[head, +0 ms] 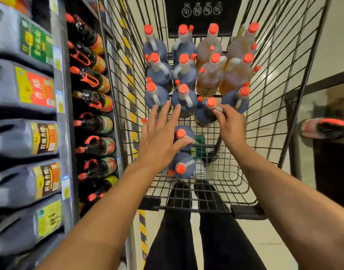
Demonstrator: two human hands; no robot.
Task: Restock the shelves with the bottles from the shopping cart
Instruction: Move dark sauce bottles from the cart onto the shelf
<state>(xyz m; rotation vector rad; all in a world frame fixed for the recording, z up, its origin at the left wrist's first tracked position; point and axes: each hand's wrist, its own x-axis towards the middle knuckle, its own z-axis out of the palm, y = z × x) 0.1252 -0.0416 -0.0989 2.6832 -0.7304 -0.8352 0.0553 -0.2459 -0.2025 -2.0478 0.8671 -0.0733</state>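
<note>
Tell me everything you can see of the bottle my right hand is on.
The bottle is dark, plastic-looking, with an orange cap and a pale handle by the neck. It stands in the cart, tilted, among other dark bottles. The right hand pinches its handle just below the cap. Its label cannot be seen.

Both bare forearms stretched forward and down into the shopping cart point(268, 106), black-trousered legs behind its near rim. Left hand point(159, 139) flat and spread above the cart's near-left part, fingers straight and pointing forward, thumb out to the right, gripping nothing. Right hand point(228, 126) further right, mid-cart, fingers curled and pinching a bottle neck point(216, 108) just below the red cap.
</note>
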